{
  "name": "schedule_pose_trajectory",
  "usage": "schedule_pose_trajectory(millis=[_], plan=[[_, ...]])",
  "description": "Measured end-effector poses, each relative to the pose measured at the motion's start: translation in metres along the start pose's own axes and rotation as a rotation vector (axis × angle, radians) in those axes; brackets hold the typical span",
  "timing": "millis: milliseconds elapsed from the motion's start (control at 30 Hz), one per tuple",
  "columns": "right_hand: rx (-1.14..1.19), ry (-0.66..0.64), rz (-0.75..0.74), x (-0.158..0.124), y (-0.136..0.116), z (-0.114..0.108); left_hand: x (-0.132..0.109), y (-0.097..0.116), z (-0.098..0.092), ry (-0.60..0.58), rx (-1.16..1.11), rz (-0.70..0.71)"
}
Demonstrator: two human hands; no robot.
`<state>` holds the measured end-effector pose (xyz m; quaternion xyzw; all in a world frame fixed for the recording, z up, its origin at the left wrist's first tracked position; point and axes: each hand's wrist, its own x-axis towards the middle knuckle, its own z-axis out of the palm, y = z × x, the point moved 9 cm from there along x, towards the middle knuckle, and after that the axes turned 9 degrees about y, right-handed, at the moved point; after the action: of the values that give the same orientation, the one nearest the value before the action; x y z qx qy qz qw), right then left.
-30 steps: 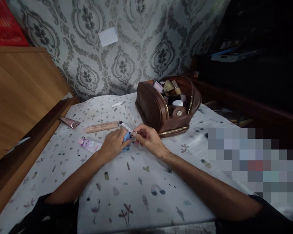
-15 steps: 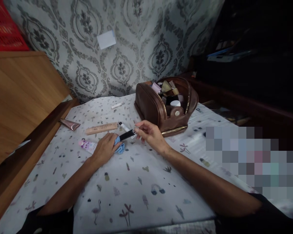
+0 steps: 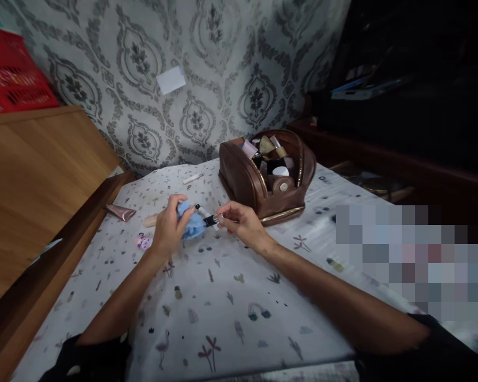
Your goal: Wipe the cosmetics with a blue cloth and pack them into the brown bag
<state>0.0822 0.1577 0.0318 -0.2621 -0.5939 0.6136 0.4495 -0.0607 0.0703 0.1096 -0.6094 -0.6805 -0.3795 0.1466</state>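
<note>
A blue cloth (image 3: 194, 225) is gripped by my left hand (image 3: 170, 225), its folds lying over a dark, slim cosmetic tube (image 3: 210, 220). My right hand (image 3: 242, 223) pinches the clear or silvery far end of that tube. Behind the hands lies a small white tube with a black tip (image 3: 201, 209), partly covered. A pink tube with a purple cartoon print (image 3: 142, 242) and a beige tube (image 3: 150, 220) stick out from behind my left hand. Close to the right hand stands an open brown makeup bag (image 3: 242, 175) filled with cosmetics.
On the patterned white sheet (image 3: 223, 329) lie a mauve tube (image 3: 120, 212) at left and a white stick (image 3: 193, 178) near the wall. A wooden panel (image 3: 43, 180) borders the left side, with a red basket (image 3: 16, 74) above. The lower right is pixelated.
My left hand has lifted slightly and turned, and the blue cloth has spread along the dark tube, covering more of it. My right hand keeps its pinch. The view has shifted a little.
</note>
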Motion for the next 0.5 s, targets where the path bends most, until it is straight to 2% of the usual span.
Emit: schedule_pose_trajectory(millis=[67, 133, 233, 367, 500], plan=[[0.000, -0.018, -0.013, 0.000, 0.000, 0.002, 0.004, 0.020, 0.011, 0.001, -0.044, 0.078], [0.009, -0.016, -0.047, 0.000, -0.002, 0.002, -0.001, 0.037, 0.029, -0.069, -0.070, 0.182], [0.023, 0.013, -0.095, 0.001, -0.003, -0.002, -0.018, 0.044, 0.050, -0.194, -0.060, 0.282], [0.053, 0.032, -0.066, 0.004, 0.002, -0.005, -0.032, 0.023, 0.053, -0.257, 0.006, 0.303], [0.058, 0.025, -0.033, 0.004, 0.003, -0.003, -0.038, -0.007, 0.051, -0.306, 0.030, 0.240]])
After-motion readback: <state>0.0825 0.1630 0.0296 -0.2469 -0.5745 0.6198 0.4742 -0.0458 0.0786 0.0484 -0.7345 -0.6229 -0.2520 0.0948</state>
